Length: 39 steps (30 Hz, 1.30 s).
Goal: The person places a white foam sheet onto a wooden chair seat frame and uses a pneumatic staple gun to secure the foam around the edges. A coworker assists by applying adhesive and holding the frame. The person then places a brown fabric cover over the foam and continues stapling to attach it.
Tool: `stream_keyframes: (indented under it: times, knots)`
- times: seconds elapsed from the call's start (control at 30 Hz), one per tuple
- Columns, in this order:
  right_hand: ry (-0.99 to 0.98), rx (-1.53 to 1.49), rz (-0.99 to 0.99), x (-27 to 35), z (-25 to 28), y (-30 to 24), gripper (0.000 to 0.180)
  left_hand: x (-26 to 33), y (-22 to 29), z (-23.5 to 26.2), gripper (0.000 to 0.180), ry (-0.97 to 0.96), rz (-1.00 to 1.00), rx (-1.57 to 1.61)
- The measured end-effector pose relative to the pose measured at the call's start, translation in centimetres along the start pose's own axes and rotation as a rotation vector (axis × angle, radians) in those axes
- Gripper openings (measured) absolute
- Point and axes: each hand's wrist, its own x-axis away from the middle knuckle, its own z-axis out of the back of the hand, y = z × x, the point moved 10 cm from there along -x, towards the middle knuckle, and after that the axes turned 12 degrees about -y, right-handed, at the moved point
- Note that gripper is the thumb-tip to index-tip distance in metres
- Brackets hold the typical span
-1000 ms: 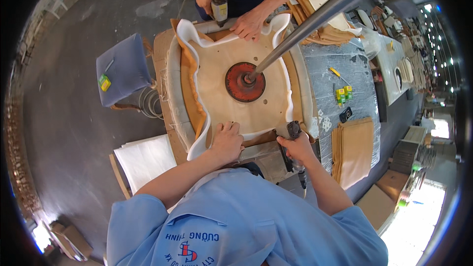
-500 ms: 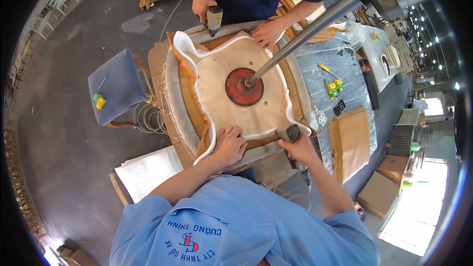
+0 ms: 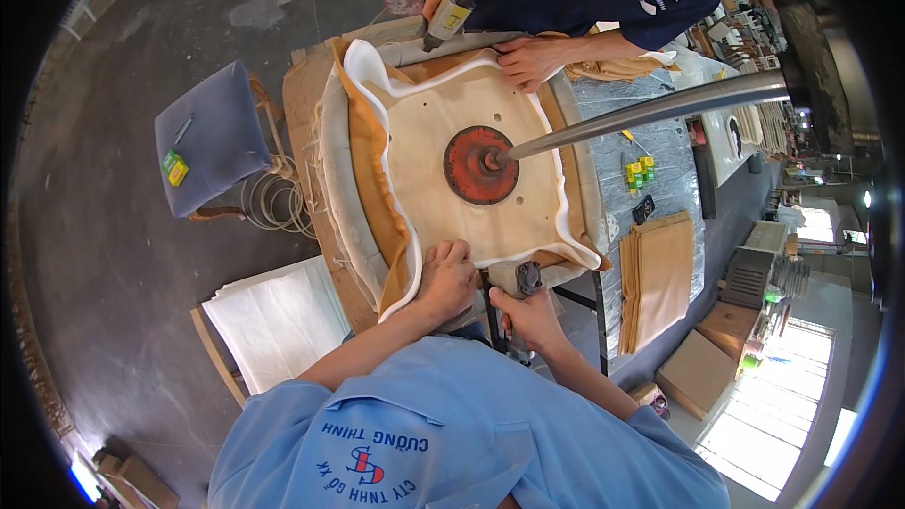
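A pale wooden seat panel lies face up, ringed by white padding and a brown cover. A red round press disc on a metal rod bears on its middle. My left hand has its fingers curled over the near edge, closed on the brown cover. Close to its right, my right hand grips a staple gun, its head at the panel's near edge. Across from me, a co-worker's hand presses the far edge; their other hand holds another staple gun.
Left stands a blue padded stool with a small green-yellow box. White sheets lie near left. On the right, a plastic-covered table bears folded brown covers, small boxes and a black item. An air hose lies coiled.
My right hand has brought the staple gun leftward along the near edge, closer to my left hand. The co-worker's staple gun has lifted up and to the right.
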Motion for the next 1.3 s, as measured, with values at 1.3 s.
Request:
stream_keyframes:
  times: [1.3]
  knots:
    - [0.062,0.007,0.023,0.2,11.3,0.4,0.027,-8.2,5.9,-6.0,0.014,0.009,-0.223,-0.067]
